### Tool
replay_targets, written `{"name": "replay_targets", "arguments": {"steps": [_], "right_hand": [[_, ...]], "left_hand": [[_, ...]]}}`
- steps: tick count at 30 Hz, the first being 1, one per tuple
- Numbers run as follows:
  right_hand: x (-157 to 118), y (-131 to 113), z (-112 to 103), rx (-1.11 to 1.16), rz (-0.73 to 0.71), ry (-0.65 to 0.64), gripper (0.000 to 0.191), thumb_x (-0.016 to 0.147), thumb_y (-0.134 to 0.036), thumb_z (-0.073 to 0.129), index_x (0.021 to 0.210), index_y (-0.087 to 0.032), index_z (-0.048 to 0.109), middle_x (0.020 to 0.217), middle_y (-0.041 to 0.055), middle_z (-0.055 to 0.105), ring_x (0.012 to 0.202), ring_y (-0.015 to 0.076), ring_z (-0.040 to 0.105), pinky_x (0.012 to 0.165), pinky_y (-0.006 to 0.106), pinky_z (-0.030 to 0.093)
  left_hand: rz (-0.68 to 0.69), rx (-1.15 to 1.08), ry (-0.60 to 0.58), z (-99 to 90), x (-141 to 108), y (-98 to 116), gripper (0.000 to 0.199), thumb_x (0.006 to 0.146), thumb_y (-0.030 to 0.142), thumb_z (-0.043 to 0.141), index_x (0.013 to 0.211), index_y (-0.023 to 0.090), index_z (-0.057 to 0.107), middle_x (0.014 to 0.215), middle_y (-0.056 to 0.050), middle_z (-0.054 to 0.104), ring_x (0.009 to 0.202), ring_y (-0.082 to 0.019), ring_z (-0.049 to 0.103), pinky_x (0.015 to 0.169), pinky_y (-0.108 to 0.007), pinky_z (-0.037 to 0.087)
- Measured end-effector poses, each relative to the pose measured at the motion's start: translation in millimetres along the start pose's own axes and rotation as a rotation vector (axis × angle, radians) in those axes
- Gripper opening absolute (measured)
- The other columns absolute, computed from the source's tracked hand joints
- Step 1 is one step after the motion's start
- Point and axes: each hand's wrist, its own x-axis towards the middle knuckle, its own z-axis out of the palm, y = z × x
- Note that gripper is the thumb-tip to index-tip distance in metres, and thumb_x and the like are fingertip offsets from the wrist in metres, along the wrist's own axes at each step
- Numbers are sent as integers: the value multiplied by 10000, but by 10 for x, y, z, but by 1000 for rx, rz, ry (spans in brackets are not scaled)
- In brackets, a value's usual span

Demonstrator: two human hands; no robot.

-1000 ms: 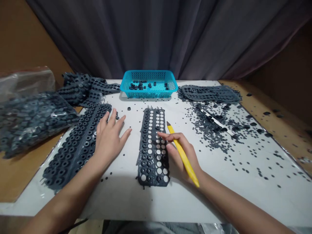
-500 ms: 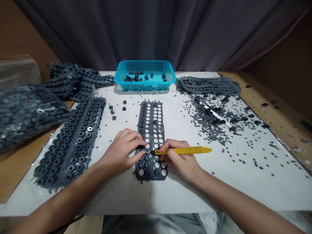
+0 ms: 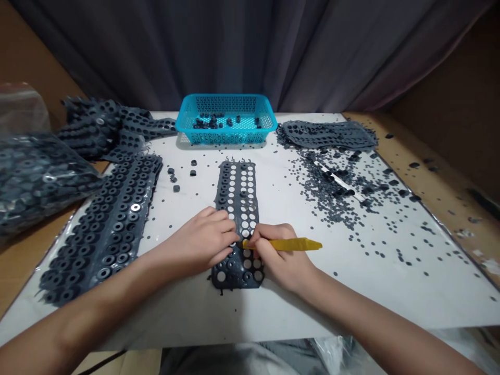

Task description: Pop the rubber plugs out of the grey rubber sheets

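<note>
A dark grey rubber strip [image 3: 237,182] with rows of round holes lies lengthwise before me; some holes hold ring-shaped pieces, others show white. My left hand [image 3: 209,237] rests across its left edge, fingers curled together and pressed on the strip; whether a small piece is under the fingertips is hidden. From the right, my right hand [image 3: 279,255] grips a yellow pen-like tool [image 3: 299,244] near its front end. The tool's tip meets the strip just beside my left fingertips and is partly hidden by them.
A blue basket [image 3: 226,136] with small dark pieces stands at the back. Ringed strips [image 3: 101,219] and a clear bag of pieces [image 3: 42,182] lie left. At right are a folded strip [image 3: 328,134], scattered dark discs [image 3: 332,203] and a white stick [image 3: 339,180].
My left hand has shifted further over the strip, its fingers curling closer together. The tool's dark tip, visible before, is now largely covered beside those fingers. The whole view has shifted slightly.
</note>
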Motion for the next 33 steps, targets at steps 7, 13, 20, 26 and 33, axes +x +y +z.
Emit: {"name": "replay_targets", "arguments": {"steps": [7,13,20,26,33], "right_hand": [[-22,27,7,151,-34,13,181,723,-144,419,605,-182,552,527,-9,575,495,116,525,500,218,404],[-27,45,5,161,-23,10,188,730,-144,410,608,-177,549,510,-10,566,479,111,520,491,210,404],[-17,-24,23,-6,-1,-30,188,754,-147,381,608,-177,495,532,-1,540,490,113,472,484,228,332],[-11,-43,19,-55,5,-28,189,759,-159,375,588,-183,452,501,-15,479,475,103,417,478,236,288],[-29,-56,7,-33,-1,-29,186,762,-166,362,601,-181,454,492,-19,453,465,102,388,475,245,273]], "left_hand": [[-13,-97,-34,-57,62,-10,118,828,210,572,854,204,688,781,-74,601,801,-235,489,754,-341,300],[32,10,-59,-71,45,-61,146,835,236,573,925,207,685,811,-61,605,800,-221,503,754,-331,331],[204,324,-29,-45,79,-16,140,882,161,508,814,151,630,744,-46,576,750,-206,478,687,-331,327],[353,559,38,11,35,15,186,866,50,461,748,132,580,706,-51,529,692,-196,444,648,-331,318],[341,570,136,138,-14,-68,182,883,60,428,816,111,589,740,-62,551,710,-202,465,669,-330,354]]}}
